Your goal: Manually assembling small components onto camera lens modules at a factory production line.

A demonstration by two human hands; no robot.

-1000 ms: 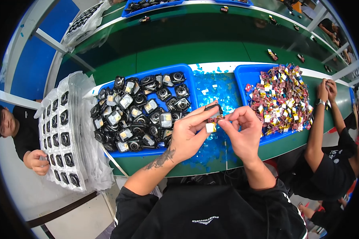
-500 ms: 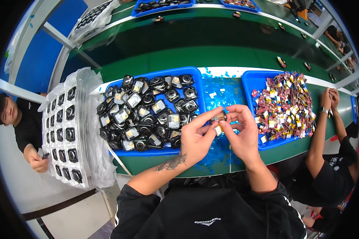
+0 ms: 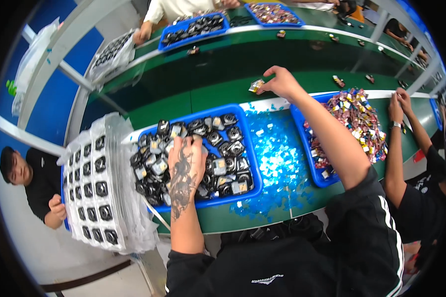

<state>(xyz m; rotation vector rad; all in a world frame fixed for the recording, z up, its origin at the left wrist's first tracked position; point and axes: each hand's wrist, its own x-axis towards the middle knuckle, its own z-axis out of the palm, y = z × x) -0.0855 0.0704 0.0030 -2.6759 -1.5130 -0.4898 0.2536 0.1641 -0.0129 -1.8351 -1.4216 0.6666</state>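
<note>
My left hand (image 3: 187,161) reaches down into a blue bin (image 3: 251,148) on the left. The bin is heaped with small black, round-faced device housings (image 3: 233,147), some showing a grey and tan back. My left fingertips are down among the housings, so whether they grip one does not show. Stretched out to the far side, my right hand (image 3: 282,84) is over the green conveyor belt. Thumb and fingers pinch a small module (image 3: 256,86) with white and yellow parts, at or just above the belt surface.
At right, a second blue bin (image 3: 302,143) holds piled red, white and yellow flex-circuit pieces (image 3: 359,123). Blue film scraps (image 3: 277,158) litter the table between the bins. White trays of black parts (image 3: 89,183) stand at left, beside a seated person. Co-workers' hands are at right and across the belt.
My hands have parted from between the bins. The left went into the housings bin; the right carried the small module forward to the belt. My view has shifted slightly.
</note>
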